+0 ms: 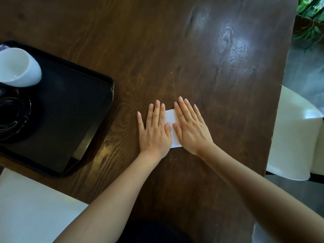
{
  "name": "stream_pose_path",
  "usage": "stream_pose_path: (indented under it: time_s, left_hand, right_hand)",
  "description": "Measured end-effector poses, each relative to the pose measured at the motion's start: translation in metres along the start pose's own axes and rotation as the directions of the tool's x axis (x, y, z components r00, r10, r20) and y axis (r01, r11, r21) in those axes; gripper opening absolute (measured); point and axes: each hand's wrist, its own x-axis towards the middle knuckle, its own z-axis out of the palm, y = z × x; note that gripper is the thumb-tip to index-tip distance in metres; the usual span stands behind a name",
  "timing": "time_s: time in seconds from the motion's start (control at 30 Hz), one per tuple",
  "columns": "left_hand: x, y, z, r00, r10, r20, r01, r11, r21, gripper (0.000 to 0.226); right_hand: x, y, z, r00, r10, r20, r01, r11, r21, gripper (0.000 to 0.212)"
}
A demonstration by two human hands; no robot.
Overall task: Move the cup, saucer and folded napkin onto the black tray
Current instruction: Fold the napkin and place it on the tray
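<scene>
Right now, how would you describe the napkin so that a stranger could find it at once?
Start at the dark brown wooden table, to the right of the black rectangular tray. Between the flat left hand and right hand lies the small white folded paper napkin, the only white thing on bare wood.

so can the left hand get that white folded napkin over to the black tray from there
Probably yes. The left hand already lies flat on the white folded paper napkin, and bare wooden table separates it from the black rectangular tray.
</scene>
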Motion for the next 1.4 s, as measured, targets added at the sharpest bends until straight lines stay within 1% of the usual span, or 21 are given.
stream_pose_path:
  time_s: [0.17, 0.37, 0.53, 0.67, 0.77, 0.9, 0.93, 0.97, 1.03, 1.13, 1.23, 1.3, 1.37, 1.4]
  left_hand:
    - [0.0, -0.005, 0.0, 0.999, 0.034, 0.016, -0.035, 0.999, 0.034, 0.061]
    - [0.002, -0.007, -0.003, 0.998, 0.057, 0.031, -0.058, 0.997, 0.043, 0.064]
    - [0.002, -0.011, -0.004, 0.993, 0.11, 0.04, -0.113, 0.991, 0.076, 0.067]
    - [0.006, -0.012, -0.012, 0.982, 0.154, 0.109, -0.168, 0.977, 0.13, 0.072]
    - [0.01, -0.015, -0.023, 0.966, 0.203, 0.157, -0.231, 0.956, 0.18, 0.067]
    - [0.037, -0.01, -0.045, 0.952, 0.279, 0.125, -0.285, 0.958, 0.038, 0.047]
    - [0.047, -0.008, -0.05, 0.947, 0.293, 0.135, -0.294, 0.956, -0.009, 0.042]
    - [0.056, -0.005, -0.055, 0.939, 0.291, 0.185, -0.283, 0.957, -0.069, 0.04]
    - [0.074, -0.002, -0.063, 0.899, 0.273, 0.341, -0.228, 0.959, -0.167, 0.041]
    - [0.09, -0.001, -0.066, 0.82, 0.271, 0.505, -0.211, 0.962, -0.174, 0.042]
    - [0.095, 0.003, -0.066, 0.764, 0.282, 0.581, -0.249, 0.958, -0.138, 0.04]
    - [0.093, 0.005, -0.066, 0.747, 0.296, 0.595, -0.264, 0.954, -0.143, 0.035]
    - [0.088, 0.004, -0.066, 0.754, 0.308, 0.58, -0.241, 0.951, -0.192, 0.024]
    - [0.084, 0.003, -0.068, 0.763, 0.309, 0.568, -0.212, 0.949, -0.232, 0.02]
  right_hand:
    - [-0.001, 0.001, 0.0, 1.0, -0.015, -0.017, 0.015, 1.0, 0.004, 0.062]
    - [-0.008, 0.009, -0.002, 0.999, -0.04, 0.022, 0.041, 0.997, -0.073, 0.068]
    - [-0.02, 0.021, -0.003, 0.998, -0.046, 0.04, 0.048, 0.998, -0.051, 0.073]
    - [-0.02, 0.024, -0.003, 0.996, -0.057, 0.072, 0.063, 0.994, -0.086, 0.075]
    - [-0.018, 0.026, -0.004, 0.993, -0.08, 0.085, 0.093, 0.983, -0.16, 0.078]
    - [-0.017, 0.029, -0.009, 0.986, -0.133, 0.096, 0.15, 0.967, -0.203, 0.077]
    - [-0.016, 0.029, -0.01, 0.984, -0.144, 0.101, 0.162, 0.965, -0.207, 0.077]
    - [-0.016, 0.029, -0.011, 0.983, -0.148, 0.109, 0.168, 0.964, -0.208, 0.077]
    - [-0.016, 0.029, -0.012, 0.982, -0.142, 0.127, 0.167, 0.964, -0.209, 0.078]
    - [-0.016, 0.028, -0.012, 0.983, -0.131, 0.127, 0.156, 0.963, -0.22, 0.079]
    - [-0.016, 0.028, -0.011, 0.986, -0.132, 0.105, 0.151, 0.967, -0.206, 0.079]
    - [-0.018, 0.028, -0.011, 0.988, -0.132, 0.083, 0.147, 0.969, -0.2, 0.08]
    - [-0.02, 0.027, -0.011, 0.993, -0.107, 0.051, 0.115, 0.977, -0.177, 0.082]
    - [-0.021, 0.026, -0.012, 0.997, -0.071, 0.03, 0.075, 0.987, -0.144, 0.084]
